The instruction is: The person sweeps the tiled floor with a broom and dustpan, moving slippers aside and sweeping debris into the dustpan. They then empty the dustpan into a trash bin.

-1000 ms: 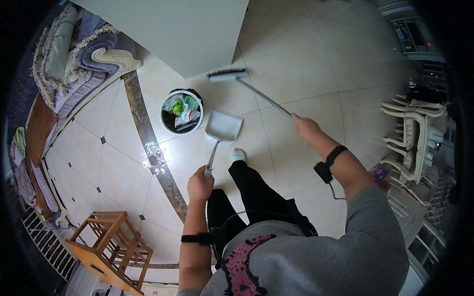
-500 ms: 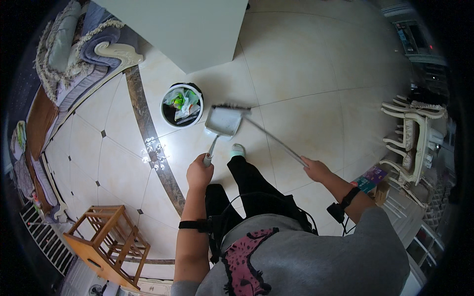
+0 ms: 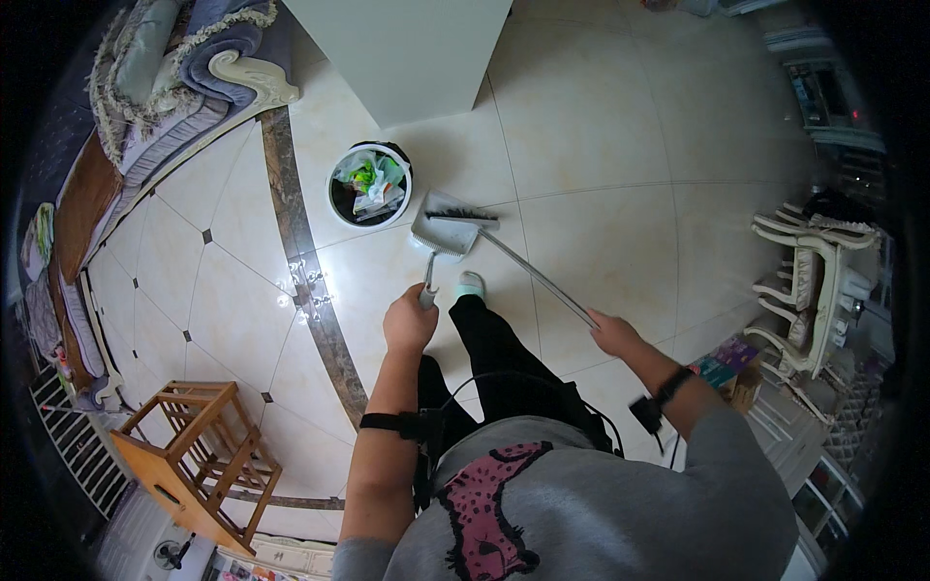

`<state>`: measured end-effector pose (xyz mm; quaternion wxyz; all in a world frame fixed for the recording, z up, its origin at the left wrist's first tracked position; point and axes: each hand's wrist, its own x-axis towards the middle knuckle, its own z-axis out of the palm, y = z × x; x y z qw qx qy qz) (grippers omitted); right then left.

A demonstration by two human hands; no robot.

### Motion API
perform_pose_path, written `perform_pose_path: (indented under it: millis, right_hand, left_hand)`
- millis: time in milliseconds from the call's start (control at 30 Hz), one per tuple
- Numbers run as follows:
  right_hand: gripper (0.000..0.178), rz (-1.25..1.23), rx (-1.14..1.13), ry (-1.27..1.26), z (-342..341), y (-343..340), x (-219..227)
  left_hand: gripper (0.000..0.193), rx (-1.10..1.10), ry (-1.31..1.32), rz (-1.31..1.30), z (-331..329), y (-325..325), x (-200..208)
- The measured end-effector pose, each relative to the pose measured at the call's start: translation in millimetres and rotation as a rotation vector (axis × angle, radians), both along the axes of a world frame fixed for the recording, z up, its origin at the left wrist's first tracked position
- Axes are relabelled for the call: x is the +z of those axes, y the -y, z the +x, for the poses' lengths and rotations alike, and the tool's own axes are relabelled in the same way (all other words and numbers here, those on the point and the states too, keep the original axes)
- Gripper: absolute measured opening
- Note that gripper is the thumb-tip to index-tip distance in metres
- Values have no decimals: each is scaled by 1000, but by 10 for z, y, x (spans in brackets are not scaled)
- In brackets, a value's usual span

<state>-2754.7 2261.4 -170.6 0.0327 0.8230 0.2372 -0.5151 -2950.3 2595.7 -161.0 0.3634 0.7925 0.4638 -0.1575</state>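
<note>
My left hand is closed round the upright handle of a white dustpan, whose pan stands on the tiles just ahead of my foot. In my right hand is the long grey stick of a broom, slanting away to the left. The broom's dark bristles lie over the dustpan; whether anything is in the pan is too small to tell. Close by on the left stands a round white-rimmed trash bin holding plastic bags and a bright green wrapper.
A grey-white pillar rises beyond the bin. On the far left is a sofa with cushions. A wooden stool-like frame stands at lower left. Cream carved chairs and a colourful box are at right.
The broom head has shifted from the dustpan's far edge to over the pan, and its bristles are tilted differently. Both hands keep their grips. The whole view has turned slightly.
</note>
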Motion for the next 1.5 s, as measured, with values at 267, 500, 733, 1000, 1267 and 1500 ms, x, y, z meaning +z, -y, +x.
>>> perform_pose_path:
  millis: [267,500,733,1000,1267,1500]
  right_hand:
    - [49,173,-523,208,-616,1063,450]
    - [39,301,-1122,166,-1168,1093,223]
    - [26,282,-1179,79,-1593,836,275]
    - [37,182,-840,9,-1901,338,638]
    - [43,208,-625,-111,-1989,22,738]
    - [37,121,-598,-180,-2036,-132,655]
  left_hand:
    - [37,84,403,-38,-1210,292,241]
    - [33,496,589,-194,-2832,467,714]
    - [31,1141,924,-596,-3790,696,514]
    - [27,1682,1086,-945,-3603,861,-412]
    - [30,1937,1157,-1259,-3609,1093,-742]
    - [34,2026,1239,-1434,-3695,1247,-714]
